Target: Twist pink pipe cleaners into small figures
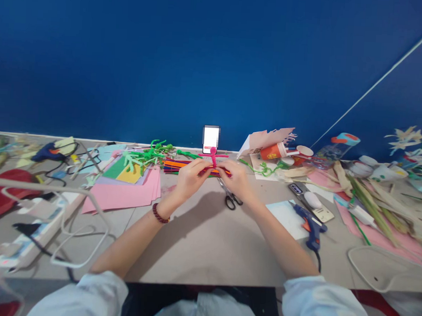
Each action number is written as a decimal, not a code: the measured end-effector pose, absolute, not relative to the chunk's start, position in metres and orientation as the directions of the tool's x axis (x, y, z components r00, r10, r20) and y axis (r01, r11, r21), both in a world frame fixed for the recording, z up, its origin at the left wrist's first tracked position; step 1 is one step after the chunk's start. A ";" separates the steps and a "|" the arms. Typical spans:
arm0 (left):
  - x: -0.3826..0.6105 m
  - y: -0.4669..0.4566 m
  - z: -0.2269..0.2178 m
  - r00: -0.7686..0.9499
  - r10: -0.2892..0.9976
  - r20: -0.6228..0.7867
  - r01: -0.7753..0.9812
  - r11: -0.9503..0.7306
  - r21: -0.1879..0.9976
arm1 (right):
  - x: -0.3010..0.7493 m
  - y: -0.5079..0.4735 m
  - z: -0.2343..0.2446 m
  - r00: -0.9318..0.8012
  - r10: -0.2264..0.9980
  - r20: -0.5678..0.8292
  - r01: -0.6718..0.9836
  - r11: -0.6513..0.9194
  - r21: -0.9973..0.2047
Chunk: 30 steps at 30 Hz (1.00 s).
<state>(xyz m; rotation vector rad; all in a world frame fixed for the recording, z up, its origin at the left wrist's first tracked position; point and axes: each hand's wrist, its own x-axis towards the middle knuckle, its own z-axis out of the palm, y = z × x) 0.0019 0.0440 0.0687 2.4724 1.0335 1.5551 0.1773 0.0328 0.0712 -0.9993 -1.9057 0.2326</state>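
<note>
The person's left hand (191, 175) and right hand (235, 178) pinched the pink pipe-cleaner figure (213, 160) low down, apparently to keep its crossed top steady.

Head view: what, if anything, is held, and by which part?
The left hand and right hand hold a pink, fuzzy, cross-shaped craft piece by its lower stem.

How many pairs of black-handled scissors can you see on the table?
1: the black-handled scissors lie on the table by the right hand, handles toward the person. Others may be hidden among the craft materials.
</note>
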 end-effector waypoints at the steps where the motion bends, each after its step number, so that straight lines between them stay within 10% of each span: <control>1: 0.002 0.043 0.068 0.271 0.549 0.791 0.535 -0.769 0.350 | 0.176 0.032 0.070 -0.217 0.727 0.651 0.550 0.642 -0.534; 21: 0.000 0.050 0.075 0.463 0.490 0.739 0.519 -0.825 0.222 | 0.192 0.039 0.073 -0.455 0.593 0.665 0.716 0.687 -0.123; 26: -0.007 0.048 0.083 0.228 0.618 0.753 0.572 -0.710 0.410 | 0.192 0.041 0.075 -0.492 0.564 0.663 0.672 0.730 -0.122; 30: -0.008 0.058 0.077 -0.027 0.847 0.531 0.369 -0.486 0.793 | 0.190 0.041 0.075 -0.509 0.572 0.643 0.641 0.751 -0.161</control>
